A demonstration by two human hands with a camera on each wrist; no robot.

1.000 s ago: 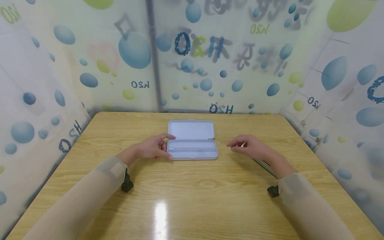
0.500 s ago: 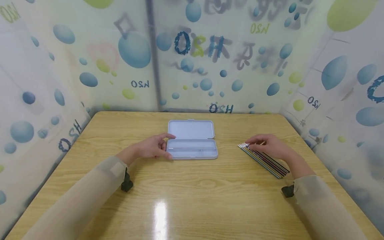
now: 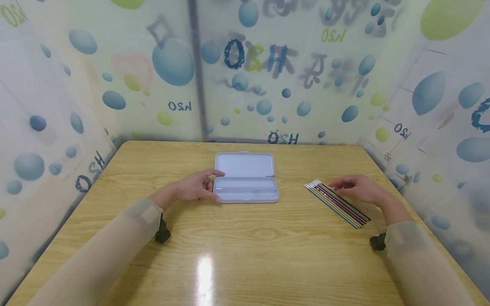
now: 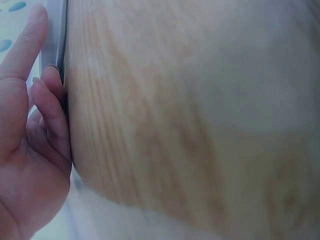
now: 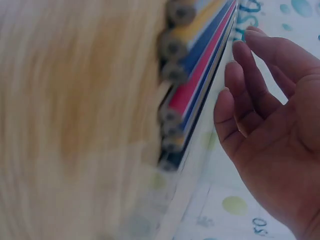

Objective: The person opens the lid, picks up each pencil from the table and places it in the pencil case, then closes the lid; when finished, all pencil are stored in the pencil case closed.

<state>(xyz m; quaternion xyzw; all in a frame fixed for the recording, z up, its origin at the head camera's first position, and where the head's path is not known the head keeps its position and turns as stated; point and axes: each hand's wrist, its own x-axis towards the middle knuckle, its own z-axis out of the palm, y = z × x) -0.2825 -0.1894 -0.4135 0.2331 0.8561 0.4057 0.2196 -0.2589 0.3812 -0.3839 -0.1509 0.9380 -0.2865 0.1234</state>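
A pale lavender pencil case (image 3: 245,195) lies with its lid raised near the middle of the table, its compartments bare apart from a divider. My left hand (image 3: 194,187) holds the case's left end, index finger at the hinge corner and thumb at the front corner. In the left wrist view the other fingers of the left hand (image 4: 32,130) curl beside the case's edge. To the right, several pencils (image 3: 338,205) lie side by side on a slant, silvery ends toward the case. My right hand (image 3: 357,189), fingers loosely bent and holding nothing, is just beyond their right side.
The wooden table (image 3: 245,259) reaches back to a wall covering (image 3: 245,76) printed with blue and green drops. Similar printed sheets stand along both sides. A dark wrist camera (image 3: 378,241) hangs under the right cuff, another under the left.
My right hand has moved rightward from beside the case, passing over the pencils to their far side, so they now show whole. My left hand has stayed on the pencil case.
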